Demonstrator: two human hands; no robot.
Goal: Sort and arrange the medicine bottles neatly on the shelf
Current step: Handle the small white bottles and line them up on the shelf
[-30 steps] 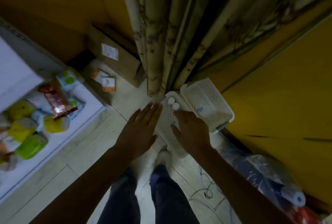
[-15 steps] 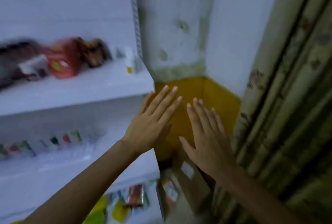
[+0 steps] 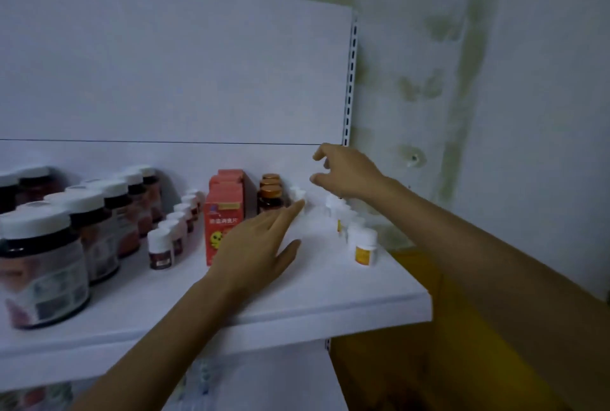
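A white shelf carries rows of medicine. Small white bottles with yellow labels stand in a line at the right end. My left hand reaches over the shelf with straight fingers, its fingertips touching a small white bottle at the back. My right hand hovers above the rear white bottles, fingers loosely curled, holding nothing. Brown bottles with gold caps and red boxes stand left of my hands.
Large dark jars with white lids fill the shelf's left side, with small white-capped bottles in a row beside them. A slotted upright marks the shelf's right edge. A stained wall and a yellow panel lie to the right.
The view has swung up from the floor and basket to the upper shelf. Both hands have risen and now reach over the shelf among the white bottles.
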